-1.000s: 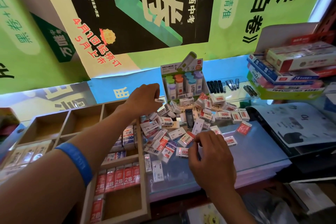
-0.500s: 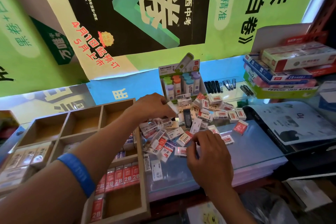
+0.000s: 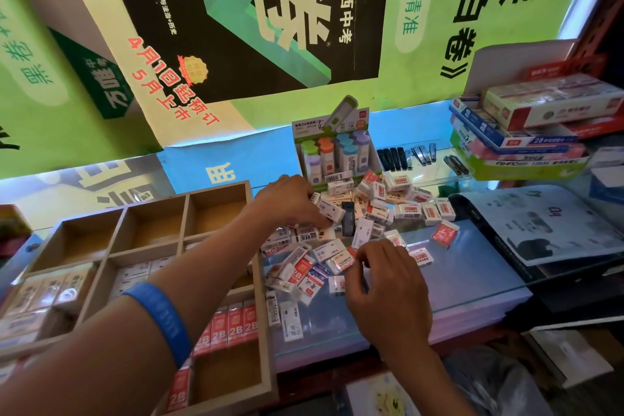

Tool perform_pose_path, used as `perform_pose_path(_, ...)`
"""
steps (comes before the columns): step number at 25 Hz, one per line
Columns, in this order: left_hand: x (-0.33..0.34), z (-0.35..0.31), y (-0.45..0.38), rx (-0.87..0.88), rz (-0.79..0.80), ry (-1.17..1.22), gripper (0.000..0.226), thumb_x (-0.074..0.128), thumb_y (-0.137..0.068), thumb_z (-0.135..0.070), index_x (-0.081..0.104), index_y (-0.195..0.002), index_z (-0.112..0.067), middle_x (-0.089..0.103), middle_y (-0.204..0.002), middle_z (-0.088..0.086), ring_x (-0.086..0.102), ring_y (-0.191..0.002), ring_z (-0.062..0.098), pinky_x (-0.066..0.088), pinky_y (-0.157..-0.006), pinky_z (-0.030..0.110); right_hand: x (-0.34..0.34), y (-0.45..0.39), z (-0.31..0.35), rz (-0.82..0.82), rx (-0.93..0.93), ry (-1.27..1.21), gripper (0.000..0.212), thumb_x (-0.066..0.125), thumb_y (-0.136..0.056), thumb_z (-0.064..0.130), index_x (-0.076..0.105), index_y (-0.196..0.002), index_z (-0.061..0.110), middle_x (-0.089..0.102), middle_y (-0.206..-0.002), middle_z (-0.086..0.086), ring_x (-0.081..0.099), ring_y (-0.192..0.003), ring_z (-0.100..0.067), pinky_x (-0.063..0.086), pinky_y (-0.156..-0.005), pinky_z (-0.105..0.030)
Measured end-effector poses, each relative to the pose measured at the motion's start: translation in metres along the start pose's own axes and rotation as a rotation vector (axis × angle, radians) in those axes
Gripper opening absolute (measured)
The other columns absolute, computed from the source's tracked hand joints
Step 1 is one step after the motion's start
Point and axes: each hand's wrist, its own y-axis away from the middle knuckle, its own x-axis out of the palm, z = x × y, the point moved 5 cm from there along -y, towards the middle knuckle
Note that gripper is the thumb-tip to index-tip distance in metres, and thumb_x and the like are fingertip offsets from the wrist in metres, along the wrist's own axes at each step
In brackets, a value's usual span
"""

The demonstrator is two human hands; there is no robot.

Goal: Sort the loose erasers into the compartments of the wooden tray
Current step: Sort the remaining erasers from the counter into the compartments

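Note:
A heap of loose erasers (image 3: 374, 209), white and red in wrappers, lies on the glass counter (image 3: 472, 280). The wooden tray (image 3: 153, 204) stands to its left. Its back three compartments are bare, white erasers (image 3: 50, 290) fill the middle row, and red 2B erasers (image 3: 236, 328) stand in a front one. My left hand (image 3: 287, 201) reaches over the tray into the heap, fingers closed around a white eraser (image 3: 329, 209). Nearer me, my right hand (image 3: 388, 290) pinches a shiny wrapped eraser (image 3: 341, 262) at the heap's front edge.
A display box of coloured tubes (image 3: 334, 152) stands just behind the heap. Stacked stationery boxes (image 3: 526, 132) sit at the right, with black clips (image 3: 422, 155) beside them. A printed sheet (image 3: 547, 223) covers the counter's right end. A poster wall rises behind.
My left hand has moved right and down from the heap's back edge into the pile and closed on a white eraser. My right hand stays at the front, fingers working an eraser.

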Motion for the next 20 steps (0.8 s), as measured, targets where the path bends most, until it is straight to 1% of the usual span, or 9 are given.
perform_pose_path(2, -0.001, -0.002, 0.000, 0.025, -0.035, 0.028, 0.051, 0.087, -0.066, -0.045, 0.063, -0.101, -0.018, 0.058, -0.105, 0.001, 0.057, -0.092, 0.019, 0.044, -0.070, 0.031, 0.001, 0.000, 0.000, 0.009, 0.003, -0.003, 0.018, 0.041, -0.087, 0.030, 0.056, -0.087, 0.021, 0.055, -0.080, 0.006, 0.048, -0.071, -0.012, 0.047, -0.060, -0.030)
perform_pose_path(5, -0.001, -0.009, 0.004, 0.136, -0.130, 0.080, 0.044, 0.089, -0.064, -0.031, 0.052, -0.086, -0.020, 0.050, -0.093, -0.001, 0.050, -0.082, 0.018, 0.038, -0.061, 0.029, 0.000, 0.000, 0.000, 0.007, 0.003, -0.005, 0.016, 0.042, -0.087, 0.029, 0.056, -0.087, 0.021, 0.054, -0.080, 0.006, 0.049, -0.071, -0.013, 0.048, -0.059, -0.032)
perform_pose_path(7, 0.001, -0.016, 0.009, 0.203, -0.164, 0.176, 0.038, 0.084, -0.067, -0.019, 0.048, -0.077, -0.022, 0.053, -0.086, -0.002, 0.050, -0.077, 0.017, 0.039, -0.060, 0.029, -0.001, 0.000, 0.000, 0.001, -0.003, -0.010, 0.016, 0.042, -0.087, 0.028, 0.056, -0.086, 0.020, 0.054, -0.080, 0.005, 0.049, -0.070, -0.014, 0.047, -0.059, -0.032)
perform_pose_path(9, -0.002, -0.016, 0.012, 0.192, -0.226, 0.294, 0.033, 0.080, -0.070, -0.009, 0.051, -0.071, -0.024, 0.058, -0.080, -0.003, 0.056, -0.076, 0.017, 0.045, -0.061, 0.028, -0.002, 0.000, 0.001, -0.011, -0.011, -0.014, 0.016, 0.042, -0.087, 0.027, 0.057, -0.085, 0.020, 0.055, -0.079, 0.005, 0.049, -0.070, -0.014, 0.047, -0.059, -0.031)
perform_pose_path(11, -0.008, -0.011, 0.011, 0.155, -0.286, 0.367, 0.033, 0.077, -0.072, -0.003, 0.057, -0.067, -0.028, 0.065, -0.080, 0.001, 0.062, -0.077, 0.019, 0.049, -0.066, 0.028, -0.003, 0.000, 0.001, -0.024, -0.015, -0.013, 0.016, 0.043, -0.086, 0.026, 0.057, -0.085, 0.019, 0.055, -0.078, 0.005, 0.049, -0.069, -0.014, 0.046, -0.059, -0.031)
perform_pose_path(13, -0.013, -0.008, 0.009, 0.129, -0.281, 0.330, 0.031, 0.073, -0.075, -0.002, 0.061, -0.070, -0.031, 0.066, -0.083, 0.001, 0.061, -0.077, 0.017, 0.047, -0.065, 0.027, -0.002, 0.001, 0.001, -0.015, -0.011, -0.015, 0.015, 0.043, -0.087, 0.027, 0.057, -0.085, 0.020, 0.055, -0.078, 0.005, 0.049, -0.070, -0.014, 0.047, -0.060, -0.032)
perform_pose_path(16, -0.016, -0.004, 0.006, 0.110, -0.270, 0.237, 0.025, 0.062, -0.080, -0.003, 0.067, -0.087, -0.027, 0.060, -0.079, -0.007, 0.057, -0.075, 0.014, 0.039, -0.060, 0.025, -0.001, 0.001, 0.000, -0.014, -0.015, -0.014, 0.016, 0.043, -0.087, 0.027, 0.057, -0.085, 0.020, 0.055, -0.078, 0.005, 0.049, -0.069, -0.014, 0.048, -0.060, -0.032)
perform_pose_path(18, -0.021, -0.003, 0.007, 0.138, -0.344, 0.254, 0.022, 0.062, -0.084, -0.005, 0.067, -0.091, -0.025, 0.063, -0.082, -0.006, 0.061, -0.079, 0.017, 0.042, -0.064, 0.027, -0.002, 0.001, 0.000, -0.013, -0.015, -0.015, 0.015, 0.043, -0.087, 0.027, 0.057, -0.085, 0.020, 0.054, -0.078, 0.006, 0.049, -0.069, -0.014, 0.048, -0.060, -0.032)
perform_pose_path(20, -0.030, -0.001, 0.012, 0.176, -0.483, 0.338, 0.014, 0.066, -0.089, -0.011, 0.067, -0.093, -0.024, 0.066, -0.086, -0.004, 0.062, -0.079, 0.018, 0.046, -0.068, 0.028, -0.001, 0.001, 0.000, -0.013, -0.017, -0.019, 0.014, 0.044, -0.087, 0.026, 0.056, -0.085, 0.020, 0.054, -0.078, 0.006, 0.048, -0.069, -0.014, 0.047, -0.061, -0.032)
